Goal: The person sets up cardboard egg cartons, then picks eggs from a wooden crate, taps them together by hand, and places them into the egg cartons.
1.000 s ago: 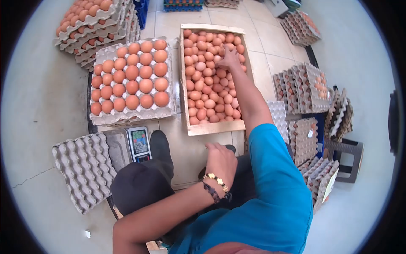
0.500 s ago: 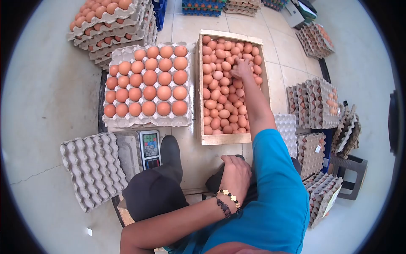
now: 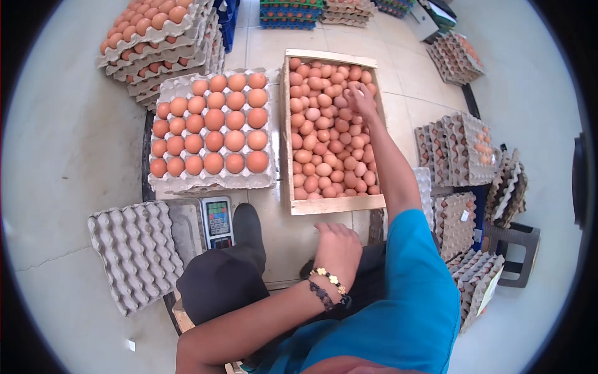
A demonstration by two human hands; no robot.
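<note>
My right hand (image 3: 361, 101) is over the far right part of a wooden crate (image 3: 339, 204) heaped with loose brown eggs (image 3: 324, 134). Its fingers curl round an egg there, mostly hidden by the hand. Nearer my body, my left hand (image 3: 338, 249) hangs above my lap, with a beaded bracelet on the wrist. Its fingers are bent under and turned away from view, so whatever they may hold is hidden. Left of the crate, a grey egg tray (image 3: 271, 149) tops a stack, with brown eggs (image 3: 213, 139) in most cups and bare cups along its far left.
A scale (image 3: 217, 219) stands by my boot, beside an upturned egg tray (image 3: 134, 255). Tall stacks of filled trays rise at the far left (image 3: 177, 50) and right (image 3: 458, 149). A dark plastic stool (image 3: 523, 249) is at the right edge.
My right hand has shifted slightly within the crate, and its fingers are more curled. My left hand has turned, with its fingers tucked further under. The whole view has shifted a little.
</note>
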